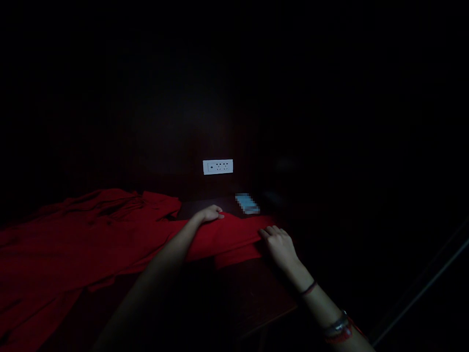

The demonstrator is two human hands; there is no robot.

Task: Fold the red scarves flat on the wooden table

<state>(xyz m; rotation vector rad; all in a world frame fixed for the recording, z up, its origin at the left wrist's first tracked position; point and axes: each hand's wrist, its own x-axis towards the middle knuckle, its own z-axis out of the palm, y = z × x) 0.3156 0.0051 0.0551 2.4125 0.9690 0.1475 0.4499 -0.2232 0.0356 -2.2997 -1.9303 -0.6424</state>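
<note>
A large red cloth (120,244), perhaps a garment, spreads over a dark tabletop and narrows into a sleeve-like strip toward the right. At the far edge of that strip, my left hand (210,213) is closed with its fingers on the fabric. My right hand (279,244) grips the right end of the strip, knuckles up and fingertips partly hidden. Between both hands the strip lies fairly flat, with a fold along its near edge. To the left the cloth is rumpled, with loose creases.
A white wall socket panel (218,166) sits on the dark wall ahead. A flat, light-blue blurred object (247,203) lies behind the strip, between my hands. The table's front edge (273,320) shows faintly below. Most of the surroundings are too dark to make out.
</note>
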